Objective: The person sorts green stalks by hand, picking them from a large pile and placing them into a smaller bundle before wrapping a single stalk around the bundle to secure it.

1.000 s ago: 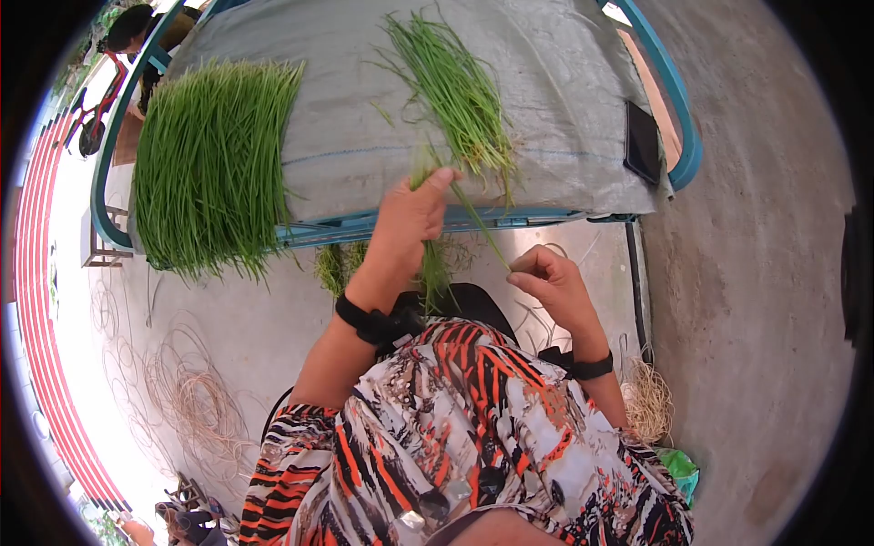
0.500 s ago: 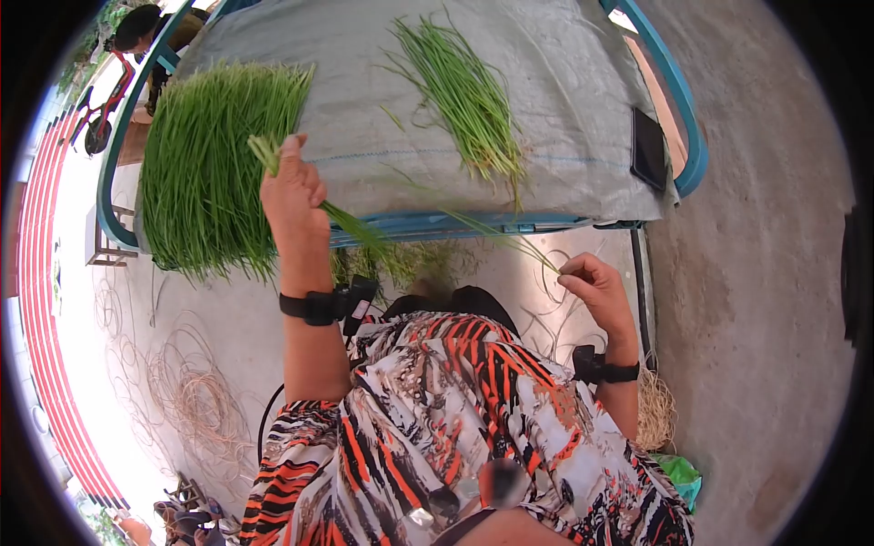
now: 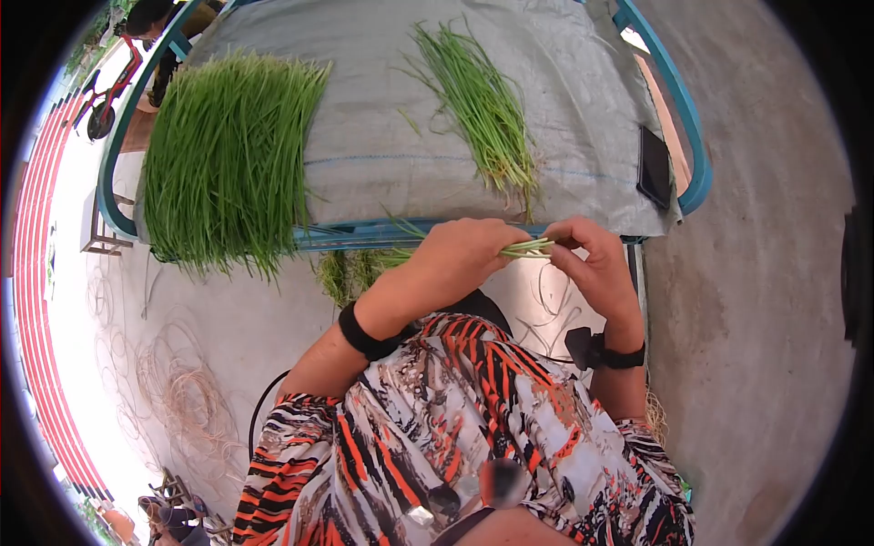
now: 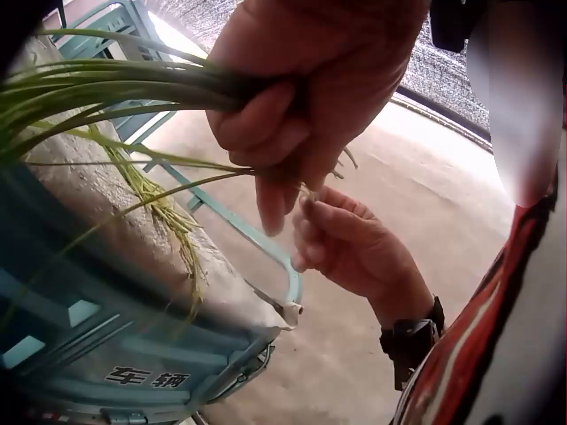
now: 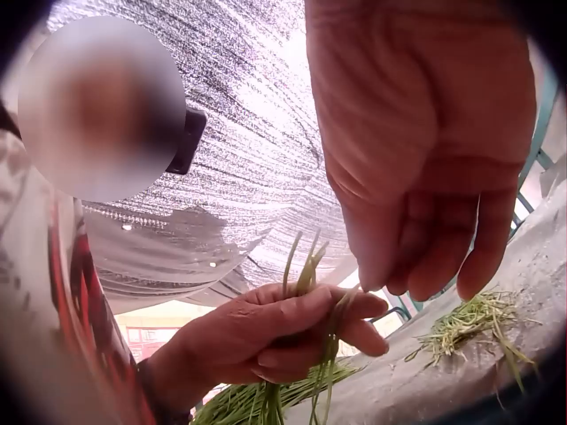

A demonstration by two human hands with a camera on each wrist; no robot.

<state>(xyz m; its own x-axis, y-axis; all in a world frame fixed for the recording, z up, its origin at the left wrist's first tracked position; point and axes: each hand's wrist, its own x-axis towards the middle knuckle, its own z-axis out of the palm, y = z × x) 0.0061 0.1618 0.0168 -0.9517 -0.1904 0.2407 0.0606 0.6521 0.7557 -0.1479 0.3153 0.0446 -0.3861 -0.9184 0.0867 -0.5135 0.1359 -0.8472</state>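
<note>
My left hand [image 3: 453, 266] grips a small bunch of chives [image 3: 521, 248], its pale cut ends sticking out past the thumb toward the right. Long green leaves [image 4: 97, 88] trail from the fist in the left wrist view. At those pale ends, my right hand [image 3: 599, 270] pinches a stalk end between thumb and forefinger, its other fingers curled loosely. A wide, neatly laid pile of chives [image 3: 232, 164] covers the left of the grey sheet [image 3: 373, 118]. Beyond my hands lies a looser heap of chives [image 3: 478, 109], roots toward me.
A blue metal cart frame [image 3: 699, 173] borders the sheet. A black phone [image 3: 654, 168] lies at its right edge. Leaf scraps [image 3: 341, 278] lie below the cart, and loose coils of cord [image 3: 191, 391] are on the floor at left. Another person is partly visible at upper left.
My left hand swung left with the bunch, then came back right to meet my right hand. The long stalks that trailed from my right hand no longer show there. The right hand rose slightly.
</note>
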